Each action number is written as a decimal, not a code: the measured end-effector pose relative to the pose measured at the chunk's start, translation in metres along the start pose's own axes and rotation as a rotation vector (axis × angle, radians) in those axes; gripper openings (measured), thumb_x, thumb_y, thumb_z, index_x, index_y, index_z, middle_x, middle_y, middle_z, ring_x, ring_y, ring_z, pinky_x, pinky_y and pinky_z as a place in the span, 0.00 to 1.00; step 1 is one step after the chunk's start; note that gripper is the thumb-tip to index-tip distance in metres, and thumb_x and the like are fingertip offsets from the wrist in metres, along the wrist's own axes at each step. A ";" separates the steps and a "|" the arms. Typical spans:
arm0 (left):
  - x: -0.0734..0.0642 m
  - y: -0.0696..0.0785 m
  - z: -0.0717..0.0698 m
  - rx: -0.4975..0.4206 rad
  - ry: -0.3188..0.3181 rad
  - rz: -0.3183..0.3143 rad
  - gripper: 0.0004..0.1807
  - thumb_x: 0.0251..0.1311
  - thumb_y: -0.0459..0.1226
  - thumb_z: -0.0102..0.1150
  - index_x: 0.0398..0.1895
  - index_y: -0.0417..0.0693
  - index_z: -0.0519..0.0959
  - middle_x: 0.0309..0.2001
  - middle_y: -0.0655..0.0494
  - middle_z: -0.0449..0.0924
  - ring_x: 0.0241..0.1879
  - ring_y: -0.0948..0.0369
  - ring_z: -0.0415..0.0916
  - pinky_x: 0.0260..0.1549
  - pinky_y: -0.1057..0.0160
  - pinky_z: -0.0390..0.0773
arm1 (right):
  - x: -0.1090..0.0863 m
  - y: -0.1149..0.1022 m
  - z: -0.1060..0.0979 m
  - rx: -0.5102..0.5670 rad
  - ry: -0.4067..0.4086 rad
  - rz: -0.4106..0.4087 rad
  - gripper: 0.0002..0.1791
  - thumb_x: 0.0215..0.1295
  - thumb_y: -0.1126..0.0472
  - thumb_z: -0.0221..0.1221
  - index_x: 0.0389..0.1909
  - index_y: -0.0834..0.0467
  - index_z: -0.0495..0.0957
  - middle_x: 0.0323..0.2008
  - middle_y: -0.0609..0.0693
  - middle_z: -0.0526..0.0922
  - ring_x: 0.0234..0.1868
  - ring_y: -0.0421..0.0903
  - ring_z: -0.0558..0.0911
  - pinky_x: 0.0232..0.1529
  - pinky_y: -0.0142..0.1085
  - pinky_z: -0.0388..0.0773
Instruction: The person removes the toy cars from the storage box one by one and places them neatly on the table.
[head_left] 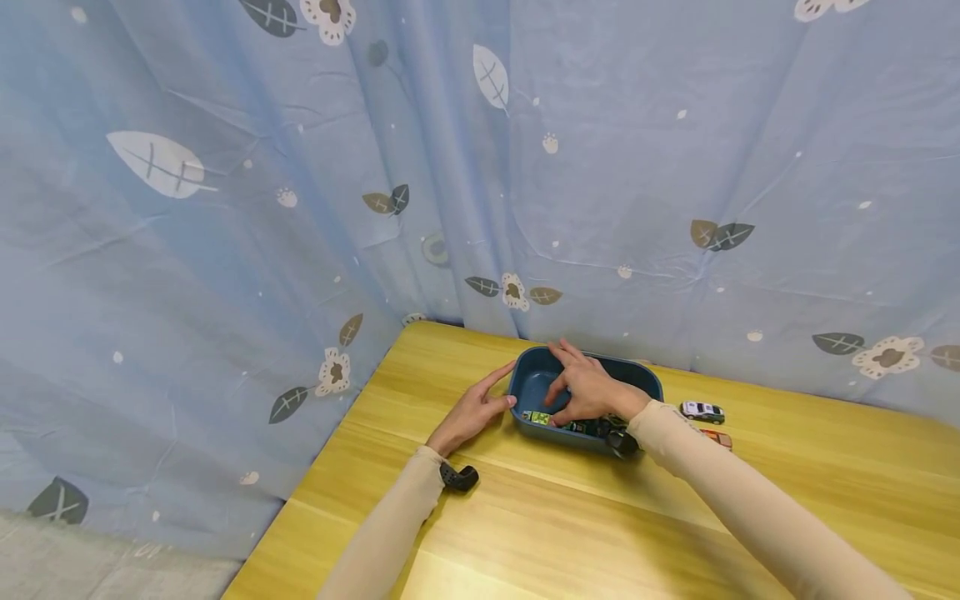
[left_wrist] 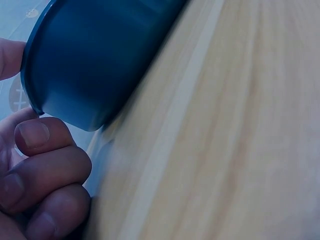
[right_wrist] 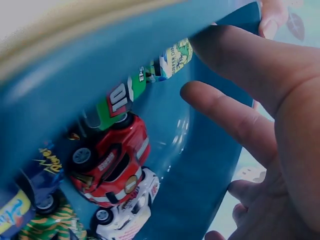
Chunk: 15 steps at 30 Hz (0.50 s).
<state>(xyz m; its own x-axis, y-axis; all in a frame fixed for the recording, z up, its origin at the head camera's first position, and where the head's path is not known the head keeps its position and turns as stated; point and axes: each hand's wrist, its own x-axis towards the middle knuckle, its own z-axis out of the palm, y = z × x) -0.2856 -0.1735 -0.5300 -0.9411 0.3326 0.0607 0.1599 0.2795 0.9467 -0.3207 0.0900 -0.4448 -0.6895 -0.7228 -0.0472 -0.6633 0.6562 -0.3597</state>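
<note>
A dark blue plastic bin (head_left: 534,385) holds several toy cars along its near side. My left hand (head_left: 472,414) grips the bin's left end, with two fingertips at the rim and the other fingers curled below in the left wrist view. Into the bin reaches my right hand (head_left: 588,392), thumb and index finger spread apart. The thumb is right at a yellow-green toy car (right_wrist: 180,54) in the corner; the index fingertip stands away from it. Beside that car are a green toy car (right_wrist: 117,102), a red toy car (right_wrist: 117,162) and a white toy car (right_wrist: 131,212).
To the right of the bin, a white-and-black toy car (head_left: 702,412) and an orange toy car (head_left: 717,437) stand on the wooden table (head_left: 540,533). A blue curtain (head_left: 600,167) with leaf prints hangs close behind the bin and along the table's left edge.
</note>
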 end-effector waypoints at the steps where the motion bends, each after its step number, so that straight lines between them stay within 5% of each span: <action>1: 0.000 -0.001 0.000 0.001 0.000 -0.001 0.36 0.75 0.47 0.62 0.82 0.76 0.62 0.15 0.63 0.58 0.14 0.63 0.56 0.21 0.66 0.60 | 0.002 -0.001 0.000 -0.018 -0.004 -0.005 0.13 0.54 0.48 0.80 0.38 0.47 0.94 0.82 0.71 0.52 0.83 0.74 0.44 0.70 0.77 0.56; 15: 0.001 0.000 -0.001 -0.022 -0.029 0.008 0.36 0.77 0.48 0.60 0.83 0.78 0.60 0.14 0.63 0.59 0.12 0.63 0.55 0.20 0.65 0.62 | 0.018 -0.024 -0.001 -0.271 -0.096 -0.033 0.07 0.55 0.50 0.81 0.31 0.45 0.93 0.83 0.67 0.52 0.85 0.68 0.46 0.75 0.68 0.59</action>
<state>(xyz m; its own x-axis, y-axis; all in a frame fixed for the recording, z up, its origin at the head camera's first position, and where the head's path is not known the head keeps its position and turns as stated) -0.2866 -0.1746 -0.5299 -0.9308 0.3606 0.0594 0.1605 0.2573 0.9529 -0.3171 0.0613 -0.4360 -0.6441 -0.7535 -0.1318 -0.7475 0.6566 -0.1007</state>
